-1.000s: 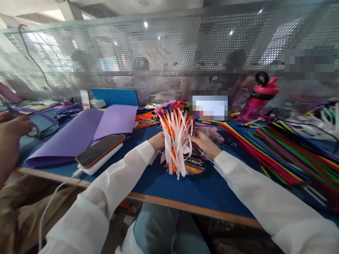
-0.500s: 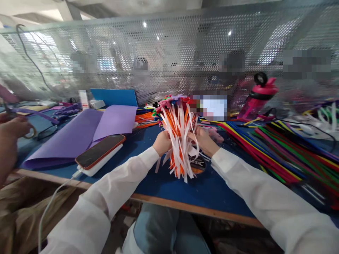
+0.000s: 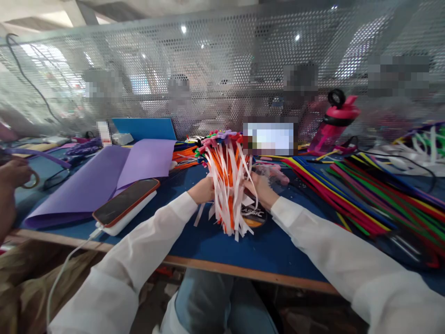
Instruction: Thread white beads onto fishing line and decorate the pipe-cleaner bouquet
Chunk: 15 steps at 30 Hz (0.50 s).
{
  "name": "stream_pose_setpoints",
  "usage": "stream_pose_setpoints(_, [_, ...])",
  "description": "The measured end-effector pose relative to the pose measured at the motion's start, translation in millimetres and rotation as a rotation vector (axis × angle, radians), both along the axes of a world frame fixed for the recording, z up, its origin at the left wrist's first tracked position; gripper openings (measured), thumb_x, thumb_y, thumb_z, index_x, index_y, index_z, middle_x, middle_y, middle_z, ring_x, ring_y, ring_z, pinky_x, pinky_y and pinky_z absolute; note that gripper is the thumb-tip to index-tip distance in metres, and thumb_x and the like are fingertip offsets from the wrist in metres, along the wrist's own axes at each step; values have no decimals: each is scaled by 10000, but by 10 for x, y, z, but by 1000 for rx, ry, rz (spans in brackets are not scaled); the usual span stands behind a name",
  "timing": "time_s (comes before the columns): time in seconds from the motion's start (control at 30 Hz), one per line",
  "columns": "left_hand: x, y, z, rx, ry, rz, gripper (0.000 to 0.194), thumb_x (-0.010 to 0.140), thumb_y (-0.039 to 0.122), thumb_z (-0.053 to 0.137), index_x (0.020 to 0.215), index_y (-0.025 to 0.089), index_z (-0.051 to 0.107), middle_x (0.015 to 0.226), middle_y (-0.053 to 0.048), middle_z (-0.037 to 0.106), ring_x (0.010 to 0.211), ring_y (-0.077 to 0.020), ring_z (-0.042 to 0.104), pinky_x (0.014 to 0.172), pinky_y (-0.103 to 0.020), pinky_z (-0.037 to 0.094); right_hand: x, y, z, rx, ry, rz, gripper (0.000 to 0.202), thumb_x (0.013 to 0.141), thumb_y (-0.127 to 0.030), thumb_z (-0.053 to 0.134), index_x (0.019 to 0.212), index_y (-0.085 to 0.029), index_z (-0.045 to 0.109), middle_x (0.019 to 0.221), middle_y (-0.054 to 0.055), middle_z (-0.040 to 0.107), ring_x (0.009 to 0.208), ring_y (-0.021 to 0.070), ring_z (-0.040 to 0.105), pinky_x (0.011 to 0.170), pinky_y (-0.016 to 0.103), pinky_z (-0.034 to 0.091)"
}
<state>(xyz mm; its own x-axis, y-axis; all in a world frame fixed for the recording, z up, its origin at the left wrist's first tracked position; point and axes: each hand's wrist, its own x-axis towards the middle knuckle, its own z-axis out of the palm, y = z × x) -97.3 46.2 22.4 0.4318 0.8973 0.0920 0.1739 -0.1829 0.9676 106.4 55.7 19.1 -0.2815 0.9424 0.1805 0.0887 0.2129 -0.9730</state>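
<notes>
A bundle of orange stems (image 3: 230, 171) with hanging white ribbons stands upright over the blue table, topped by red, purple and green fuzzy flowers (image 3: 224, 136). My left hand (image 3: 204, 189) is closed round its left side, the fingertips hidden behind the ribbons. On the right side my right hand (image 3: 259, 189) grips the same bundle, with part of its fingers covered by ribbon. A round black label with lettering (image 3: 255, 214) lies on the table just behind the ribbon ends, near my right hand.
Left are purple sheets (image 3: 83, 185) and a phone on a white power bank (image 3: 127, 202) with a cable. Another person's hand (image 3: 15, 174) holds scissors at the far left. Right lie coloured pipe cleaners (image 3: 378, 195); behind stand a pink bottle (image 3: 332, 125) and a lit screen (image 3: 276, 138).
The view has shifted slightly, so most things appear a little further left. Both my hands keep their hold on the bundle, which looks slightly more upright.
</notes>
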Motion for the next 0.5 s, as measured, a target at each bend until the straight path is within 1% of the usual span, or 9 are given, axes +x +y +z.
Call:
stream_pose_setpoints(0.03, [-66, -13, 62, 0, 18, -5, 182, 803, 264, 766, 922, 132, 724, 956, -60, 730, 914, -187, 676, 853, -347, 570, -7, 14, -13, -18, 9, 12, 380, 767, -487, 686, 1014, -208, 612, 815, 70, 743, 780, 259, 687, 693, 388, 556])
stream_pose_setpoints(0.07, [-130, -21, 119, 3, 31, 9, 165, 712, 212, 821, 846, 144, 752, 901, -51, 744, 920, -194, 671, 877, -319, 555, -13, 35, -29, -32, 15, 22, 397, 755, -498, 693, 1011, -207, 613, 817, 65, 742, 758, 247, 683, 675, 372, 551])
stream_pose_setpoints(0.1, [-186, -25, 165, -2, 46, 26, 157, 646, 175, 843, 778, 150, 763, 843, -43, 749, 885, -194, 666, 854, -298, 552, -16, 59, -46, -42, 16, 29, 411, 737, -506, 706, 1002, -203, 617, 819, 62, 741, 739, 235, 677, 661, 356, 545])
stream_pose_setpoints(0.2, [-292, -12, 203, -39, 36, 99, 183, 550, 154, 853, 705, 172, 758, 731, -22, 734, 766, -176, 651, 705, -254, 548, -11, 139, -95, -58, 1, 38, 437, 694, -512, 736, 965, -182, 641, 831, 59, 738, 705, 207, 660, 639, 320, 521])
stream_pose_setpoints(0.27, [-311, 4, 147, -94, 5, 165, 171, 556, 200, 859, 641, 152, 718, 558, -5, 644, 556, -125, 575, 517, -216, 475, -5, 183, -118, -56, -16, 40, 441, 687, -512, 739, 953, -169, 657, 837, 58, 736, 710, 198, 654, 640, 305, 510])
stream_pose_setpoints(0.3, [-309, 12, 107, -125, -16, 212, 194, 587, 239, 853, 602, 143, 685, 455, 21, 551, 430, -82, 465, 420, -194, 381, -3, 198, -124, -55, -24, 42, 438, 692, -511, 735, 953, -167, 664, 836, 56, 735, 716, 197, 652, 645, 302, 507])
stream_pose_setpoints(0.37, [-287, 28, 29, -176, -73, 296, 265, 604, 283, 855, 576, 137, 636, 380, 56, 444, 323, -26, 278, 340, -175, 196, -1, 215, -125, -51, -42, 50, 420, 704, -511, 726, 944, -170, 676, 811, 49, 732, 711, 196, 645, 649, 302, 502])
stream_pose_setpoints(0.43, [-239, 44, -23, -207, -142, 345, 310, 595, 299, 867, 566, 132, 607, 384, 53, 447, 313, -16, 260, 335, -176, 150, -1, 218, -114, -47, -63, 60, 383, 722, -498, 723, 931, -178, 685, 781, 43, 728, 698, 195, 637, 663, 311, 502])
stream_pose_setpoints(0.5, [-161, 59, -41, -215, -227, 372, 303, 589, 295, 877, 609, 123, 629, 432, 27, 514, 343, -38, 358, 348, -180, 231, 3, 213, -97, -38, -80, 65, 344, 749, -482, 715, 925, -188, 687, 768, 38, 726, 699, 195, 634, 694, 327, 508])
